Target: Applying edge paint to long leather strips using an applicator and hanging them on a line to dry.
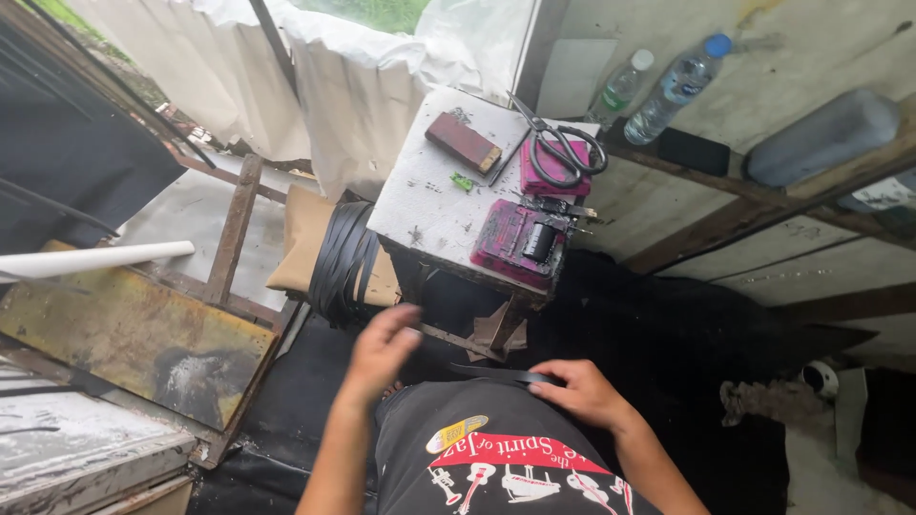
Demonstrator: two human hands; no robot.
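- White pipe (pixel 95 258) far left, lying over a rusty metal frame (pixel 129 334).
- Bundle of black strips (pixel 342 262) draped on brown padding, just left of the table.
- Left hand (pixel 380 351) blurred, fingers loosely open, holding nothing, near the bundle.
- Small white table (pixel 429 200) w/ brown block (pixel 463 142), scissors (pixel 563 153), pink inked tray (pixel 515 243).
- Right hand (pixel 582 391) presses a thin black strip (pixel 496 375) flat on the lap, fingers closed over its end.
- Two plastic bottles (pixel 673 88) top right.
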